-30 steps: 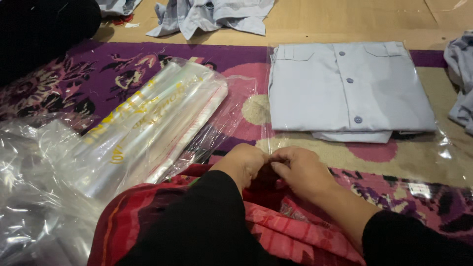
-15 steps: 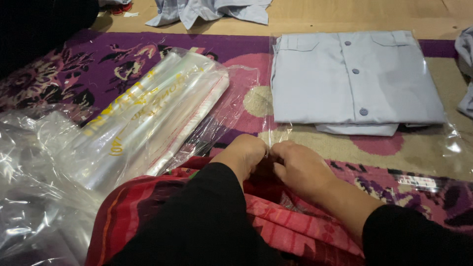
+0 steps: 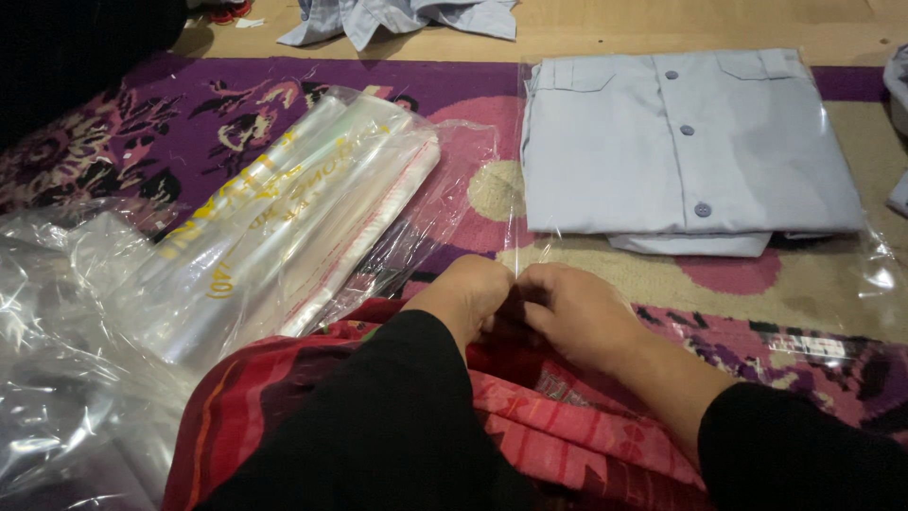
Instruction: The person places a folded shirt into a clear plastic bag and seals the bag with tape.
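Left hand (image 3: 465, 293) and right hand (image 3: 579, 308), at lower centre, are pinching the clear bag (image 3: 856, 274)'s thin, slippery, limp edge below the folded shirt (image 3: 686, 142).

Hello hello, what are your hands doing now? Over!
Left hand and right hand together, pinching clear bag edge. Folded grey shirt inside. Nothing blocking.

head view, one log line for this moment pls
left hand + right hand: together at bag edge | shirt: folded, in bag | bag stack: left
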